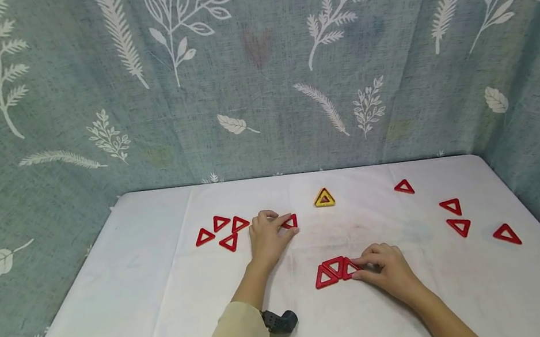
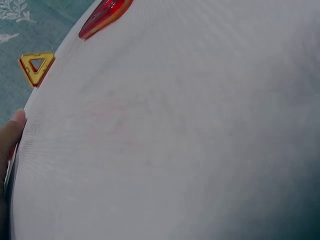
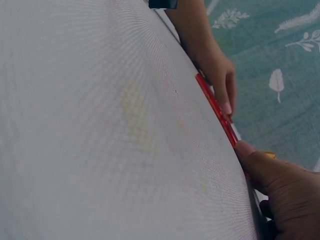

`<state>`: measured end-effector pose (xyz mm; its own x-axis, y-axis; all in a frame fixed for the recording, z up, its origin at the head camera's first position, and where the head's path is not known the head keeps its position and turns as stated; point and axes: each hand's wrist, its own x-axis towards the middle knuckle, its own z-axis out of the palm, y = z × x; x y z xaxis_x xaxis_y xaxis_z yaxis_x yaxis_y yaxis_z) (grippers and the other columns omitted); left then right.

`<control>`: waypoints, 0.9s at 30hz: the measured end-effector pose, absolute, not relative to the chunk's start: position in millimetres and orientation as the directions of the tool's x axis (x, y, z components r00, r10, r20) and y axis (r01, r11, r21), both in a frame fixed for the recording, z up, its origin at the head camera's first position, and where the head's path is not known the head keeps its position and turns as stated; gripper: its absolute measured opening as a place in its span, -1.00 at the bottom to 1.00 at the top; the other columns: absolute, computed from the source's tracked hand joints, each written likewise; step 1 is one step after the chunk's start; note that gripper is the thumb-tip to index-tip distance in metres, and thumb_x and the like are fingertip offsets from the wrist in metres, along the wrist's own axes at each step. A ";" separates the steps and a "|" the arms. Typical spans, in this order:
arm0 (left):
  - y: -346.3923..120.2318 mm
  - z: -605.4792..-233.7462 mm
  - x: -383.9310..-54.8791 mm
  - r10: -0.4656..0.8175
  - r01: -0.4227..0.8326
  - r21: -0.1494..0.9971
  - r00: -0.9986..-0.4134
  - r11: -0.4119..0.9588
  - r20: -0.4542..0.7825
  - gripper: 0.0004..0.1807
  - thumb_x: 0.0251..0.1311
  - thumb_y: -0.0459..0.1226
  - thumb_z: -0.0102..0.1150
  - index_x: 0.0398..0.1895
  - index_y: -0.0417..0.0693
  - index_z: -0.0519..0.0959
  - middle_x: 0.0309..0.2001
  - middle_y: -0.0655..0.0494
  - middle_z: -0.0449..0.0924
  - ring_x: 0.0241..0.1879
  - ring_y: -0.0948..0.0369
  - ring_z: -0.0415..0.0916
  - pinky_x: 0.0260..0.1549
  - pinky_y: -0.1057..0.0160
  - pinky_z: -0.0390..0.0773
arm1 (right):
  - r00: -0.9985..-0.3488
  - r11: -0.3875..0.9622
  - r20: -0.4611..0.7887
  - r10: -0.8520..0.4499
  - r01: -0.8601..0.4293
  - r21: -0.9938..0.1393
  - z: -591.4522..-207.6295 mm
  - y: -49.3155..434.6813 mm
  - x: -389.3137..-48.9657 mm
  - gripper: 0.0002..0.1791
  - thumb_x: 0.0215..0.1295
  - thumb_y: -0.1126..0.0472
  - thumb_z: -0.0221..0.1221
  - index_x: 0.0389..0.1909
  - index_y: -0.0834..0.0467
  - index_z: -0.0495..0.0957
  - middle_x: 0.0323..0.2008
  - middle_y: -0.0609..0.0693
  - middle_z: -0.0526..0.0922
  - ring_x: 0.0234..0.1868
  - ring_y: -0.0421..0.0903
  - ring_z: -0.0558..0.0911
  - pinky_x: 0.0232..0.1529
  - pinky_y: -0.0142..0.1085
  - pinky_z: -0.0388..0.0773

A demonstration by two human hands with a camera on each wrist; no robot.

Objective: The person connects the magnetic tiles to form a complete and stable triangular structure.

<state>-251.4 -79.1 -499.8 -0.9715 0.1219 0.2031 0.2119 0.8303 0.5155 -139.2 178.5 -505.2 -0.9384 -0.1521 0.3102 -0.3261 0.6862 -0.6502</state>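
My left hand [image 1: 267, 239] pinches a small red triangle tile [image 1: 294, 221] with an open middle, between thumb and forefinger, at the tabletop. My right hand [image 1: 390, 271] pinches another red triangle tile [image 1: 346, 276] by its right side. That one lies against a second red triangle [image 1: 333, 260], which borders a third [image 1: 319, 284], so they form a row. Beyond both hands sits a yellow triangle [image 1: 325, 203] with a darker centre. In the left wrist view only the thumb [image 2: 12, 132] shows at the edge; the right wrist view shows the right thumb [image 3: 255, 157] at the red row.
Several loose red triangles [image 1: 229, 242] lie left of the left hand. More red triangles [image 1: 459, 227] are scattered at the right side of the white tabletop [image 1: 194, 325]. A teal leaf-patterned cloth [image 1: 265, 134] hangs behind. A black device [image 1: 281, 322] is on the left wrist.
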 end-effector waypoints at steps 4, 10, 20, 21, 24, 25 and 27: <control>-78.3 -498.3 -249.1 0.234 0.308 0.500 -0.950 0.810 0.206 -0.53 0.06 0.10 0.27 0.06 0.23 0.62 -0.03 0.10 0.36 -0.03 0.11 0.23 -0.05 0.07 0.23 | -0.937 0.684 0.315 -0.152 -0.330 -0.651 -505.1 179.0 -139.4 -0.71 -0.14 0.11 0.47 -0.29 -0.03 0.75 -0.43 -0.34 0.51 -0.37 -0.33 0.32 -0.28 -0.31 0.22; -75.7 -499.1 -245.8 0.428 0.478 0.408 -0.878 0.778 0.213 -0.54 0.11 0.11 0.20 0.08 0.24 0.60 -0.07 0.15 0.36 -0.07 0.17 0.23 -0.02 0.11 0.26 | -0.951 0.692 0.278 -0.136 -0.292 -0.660 -504.2 178.3 -138.9 -0.72 -0.12 0.09 0.46 -0.29 -0.04 0.75 -0.43 -0.36 0.49 -0.37 -0.32 0.33 -0.26 -0.29 0.22; -67.2 -494.6 -239.0 0.598 0.575 0.439 -0.795 0.691 0.100 -0.57 0.15 0.09 0.19 0.12 0.37 0.56 -0.07 0.24 0.37 -0.05 0.23 0.21 0.02 0.13 0.21 | -0.960 0.721 0.249 -0.129 -0.263 -0.641 -505.3 176.8 -138.3 -0.71 -0.11 0.06 0.45 -0.26 -0.08 0.75 -0.44 -0.37 0.48 -0.36 -0.31 0.33 -0.25 -0.28 0.23; -66.3 -494.4 -238.6 0.611 0.578 0.441 -0.788 0.686 0.083 -0.57 0.15 0.09 0.18 0.12 0.39 0.55 -0.07 0.25 0.37 -0.03 0.24 0.21 0.03 0.13 0.21 | -0.959 0.723 0.250 -0.130 -0.265 -0.638 -505.5 176.8 -138.2 -0.71 -0.11 0.06 0.45 -0.26 -0.08 0.75 -0.44 -0.37 0.48 -0.36 -0.32 0.32 -0.25 -0.28 0.23; -64.3 -494.0 -237.5 0.645 0.596 0.442 -0.763 0.671 0.050 -0.58 0.16 0.08 0.17 0.13 0.42 0.54 -0.06 0.26 0.37 -0.02 0.24 0.21 0.04 0.13 0.20 | -0.954 0.720 0.264 -0.139 -0.280 -0.634 -505.8 177.0 -138.3 -0.71 -0.11 0.07 0.45 -0.26 -0.07 0.75 -0.44 -0.37 0.48 -0.37 -0.32 0.31 -0.26 -0.28 0.22; -64.0 -493.8 -237.1 0.656 0.601 0.444 -0.754 0.665 0.039 -0.58 0.17 0.07 0.16 0.13 0.43 0.54 -0.05 0.26 0.37 -0.01 0.25 0.21 0.04 0.13 0.19 | -0.952 0.720 0.270 -0.141 -0.286 -0.633 -506.0 177.1 -138.4 -0.71 -0.11 0.07 0.45 -0.26 -0.07 0.75 -0.44 -0.37 0.48 -0.38 -0.33 0.31 -0.26 -0.28 0.22; -63.6 -493.7 -236.8 0.679 0.618 0.445 -0.733 0.648 0.030 -0.59 0.16 0.07 0.17 0.12 0.43 0.54 -0.05 0.27 0.36 -0.02 0.27 0.21 0.06 0.14 0.18 | -0.946 0.716 0.289 -0.147 -0.303 -0.629 -506.5 177.4 -138.7 -0.70 -0.11 0.09 0.46 -0.26 -0.06 0.75 -0.44 -0.37 0.49 -0.38 -0.34 0.30 -0.26 -0.29 0.22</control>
